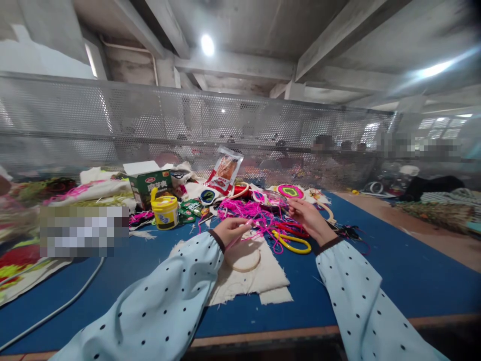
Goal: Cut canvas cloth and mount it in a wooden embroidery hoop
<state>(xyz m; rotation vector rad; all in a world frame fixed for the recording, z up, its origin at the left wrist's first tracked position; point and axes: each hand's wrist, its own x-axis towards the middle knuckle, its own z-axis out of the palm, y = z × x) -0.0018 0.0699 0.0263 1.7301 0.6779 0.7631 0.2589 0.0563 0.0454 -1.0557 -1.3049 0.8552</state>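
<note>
My left hand (pixel 233 231) is closed in a pinch, with pink yarn (pixel 259 228) at its fingertips. It hovers over a cream cloth (pixel 263 276) stretched in a round wooden embroidery hoop (pixel 246 269). To the right and a little farther off, my right hand (pixel 306 216) is raised with thumb and fingers pinched together; what sits between them is too small to make out. A tangle of bright pink yarn (pixel 240 208) lies beyond both hands. Near the right wrist are yellow-handled scissors (pixel 295 246).
Left of the yarn stand a yellow tub (pixel 165 213) and a green box (pixel 145 183). Behind the yarn leans a red and silver food packet (pixel 225 170). Embroidered round patches (pixel 290 191) lie farther back. A grey cable (pixel 67 303) crosses the blue table (pixel 398 273); a perforated metal screen (pixel 150 120) rises behind.
</note>
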